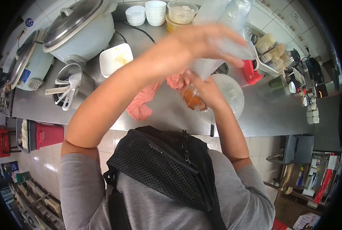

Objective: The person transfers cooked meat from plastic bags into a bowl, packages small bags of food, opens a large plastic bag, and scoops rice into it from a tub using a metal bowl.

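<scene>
My right hand (203,90) is closed around a clear plastic bag (194,99) with orange-brown food inside, held above the steel counter. The whitish upper part of the bag rises between my hands. My left arm crosses over from the left, and my left hand (221,40) is above and beyond the right one, smeared by motion. Its thumb and fingers look apart, with translucent plastic showing between them; whether it grips this I cannot make out. A pink cloth (140,105) lies crumpled beside the bag. Under my right wrist is a round translucent lid (232,96).
A steel counter (167,105) runs across. At left stand two large rice cookers (79,30), a metal pot with ladles (73,82) and a square white dish (116,60). Behind are stacked white bowls (155,13), tubs (181,13) and hanging plastic bags (234,15). A red object (251,73) stands right.
</scene>
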Demonstrator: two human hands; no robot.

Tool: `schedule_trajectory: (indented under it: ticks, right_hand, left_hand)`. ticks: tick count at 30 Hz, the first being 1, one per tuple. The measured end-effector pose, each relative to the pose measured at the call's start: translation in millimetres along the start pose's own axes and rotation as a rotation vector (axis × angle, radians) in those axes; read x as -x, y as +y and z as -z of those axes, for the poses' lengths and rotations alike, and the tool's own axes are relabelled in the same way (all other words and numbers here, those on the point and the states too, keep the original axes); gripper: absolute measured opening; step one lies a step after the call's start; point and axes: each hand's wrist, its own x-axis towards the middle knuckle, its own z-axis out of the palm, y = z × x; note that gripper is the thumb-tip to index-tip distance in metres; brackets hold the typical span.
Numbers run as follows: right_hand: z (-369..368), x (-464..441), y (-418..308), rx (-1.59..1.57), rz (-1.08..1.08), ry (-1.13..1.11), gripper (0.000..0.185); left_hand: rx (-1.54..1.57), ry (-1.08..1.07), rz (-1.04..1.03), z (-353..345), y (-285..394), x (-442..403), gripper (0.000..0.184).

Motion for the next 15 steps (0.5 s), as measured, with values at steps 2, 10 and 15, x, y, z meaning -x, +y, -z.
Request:
schedule_trajectory:
  ticks: [2,10,15]
  right_hand:
    - [-8,6,-2,0.413,0.398,0.067,0.026]
    - [13,-9,6,0.534,0.423,-0.373,0.025]
    - [-7,-38,-22,1.124,0.833,0.158,0.016]
  left_hand:
    - [-0.674,-0.347,-0.086,-3,-18,6,0.049]
    - [-1.186,-0.271,0.224,37,-76,83,0.039]
    - [0.272,0.173,0.197,25,-101,107,0.034]
